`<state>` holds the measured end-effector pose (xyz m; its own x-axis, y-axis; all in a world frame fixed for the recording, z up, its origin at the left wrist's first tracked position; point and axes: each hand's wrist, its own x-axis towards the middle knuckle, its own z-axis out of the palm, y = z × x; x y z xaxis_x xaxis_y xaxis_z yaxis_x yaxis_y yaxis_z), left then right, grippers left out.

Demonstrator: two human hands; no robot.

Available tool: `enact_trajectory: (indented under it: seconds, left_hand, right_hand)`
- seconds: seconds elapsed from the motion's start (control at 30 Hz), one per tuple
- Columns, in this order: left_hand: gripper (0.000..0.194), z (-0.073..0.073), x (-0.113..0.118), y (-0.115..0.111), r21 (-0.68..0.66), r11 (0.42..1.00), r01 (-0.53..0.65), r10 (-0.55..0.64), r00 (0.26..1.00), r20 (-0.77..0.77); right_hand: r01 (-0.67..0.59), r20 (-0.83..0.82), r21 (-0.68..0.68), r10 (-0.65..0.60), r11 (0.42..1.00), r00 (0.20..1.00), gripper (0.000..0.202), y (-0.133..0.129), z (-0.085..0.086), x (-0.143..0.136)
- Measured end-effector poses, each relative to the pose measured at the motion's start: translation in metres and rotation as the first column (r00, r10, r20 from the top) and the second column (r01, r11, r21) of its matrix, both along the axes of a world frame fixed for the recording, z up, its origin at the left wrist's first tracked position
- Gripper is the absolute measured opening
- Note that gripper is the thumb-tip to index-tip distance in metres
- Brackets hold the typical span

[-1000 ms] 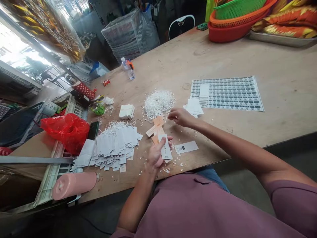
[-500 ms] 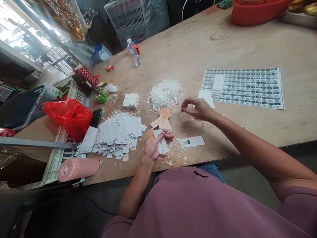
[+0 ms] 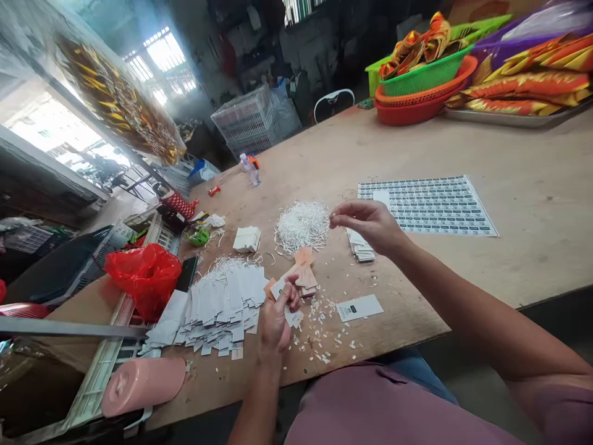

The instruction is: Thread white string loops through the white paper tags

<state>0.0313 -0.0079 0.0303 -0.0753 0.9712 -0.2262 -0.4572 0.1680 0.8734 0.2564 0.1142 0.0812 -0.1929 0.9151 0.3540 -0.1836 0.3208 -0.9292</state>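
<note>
My left hand point(image 3: 277, 318) is closed around a white printed card tag point(image 3: 293, 317), with an orange piece point(image 3: 269, 288) showing beside it. My right hand point(image 3: 365, 224) is raised over the table, thumb and forefinger pinched together. What sits in that pinch is too small to make out. Just left of its fingertips lies a heap of thin white strings point(image 3: 302, 227). Orange cards point(image 3: 304, 269) lie between the heap and my left hand. A large pile of white tags point(image 3: 227, 303) spreads to the left. One printed white card point(image 3: 359, 308) lies flat on the right.
Behind my right hand are a stack of white cards point(image 3: 360, 246) and a printed label sheet point(image 3: 440, 207). Small paper scraps point(image 3: 319, 327) litter the near edge. A pink canister point(image 3: 143, 384), red plastic bag point(image 3: 143, 278), bottle point(image 3: 252, 172) and baskets point(image 3: 426, 74) stand around.
The view has tilted up, bringing the coloured baskets into sight. Relative to the table, my right hand has lifted away from me. My left hand has shifted slightly left with the tag.
</note>
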Motion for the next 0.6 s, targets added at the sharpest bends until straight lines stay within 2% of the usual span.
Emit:
enact_trajectory:
  seconds: [0.1, 0.17, 0.23, 0.3, 0.47, 0.6]
  left_hand:
    - [0.034, 0.021, 0.011, 0.025, 0.117, 0.993, 0.006, 0.008, 0.993, -0.119]
    - [0.038, 0.035, 0.022, 0.042, 0.101, 0.985, 0.138, -0.123, 0.983, -0.137]
    - [0.042, 0.044, 0.032, 0.053, 0.068, 0.960, 0.270, -0.260, 0.957, -0.128]
    - [0.044, 0.049, 0.038, 0.055, 0.064, 0.943, 0.328, -0.319, 0.940, -0.119]
    - [0.034, 0.045, 0.035, 0.043, 0.057, 0.963, 0.265, -0.262, 0.963, -0.062]
    - [0.037, 0.044, 0.027, 0.036, 0.059, 0.980, 0.190, -0.182, 0.976, -0.116]
  right_hand:
    - [-0.132, -0.080, -0.046, 0.129, 0.990, 0.989, 0.026, -0.007, 0.010, -0.018]
    - [-0.179, -0.147, -0.072, 0.167, 0.981, 0.975, 0.026, -0.009, 0.013, -0.030]
    - [-0.172, -0.213, -0.099, 0.148, 0.980, 0.966, 0.026, -0.007, 0.015, -0.038]
    - [-0.139, -0.255, -0.115, 0.106, 0.984, 0.961, 0.026, -0.002, 0.016, -0.039]
    - [-0.098, -0.279, -0.106, 0.065, 0.990, 0.958, 0.020, 0.008, 0.014, -0.027]
    - [-0.077, -0.293, -0.123, 0.038, 0.989, 0.955, 0.017, 0.006, 0.001, -0.017]
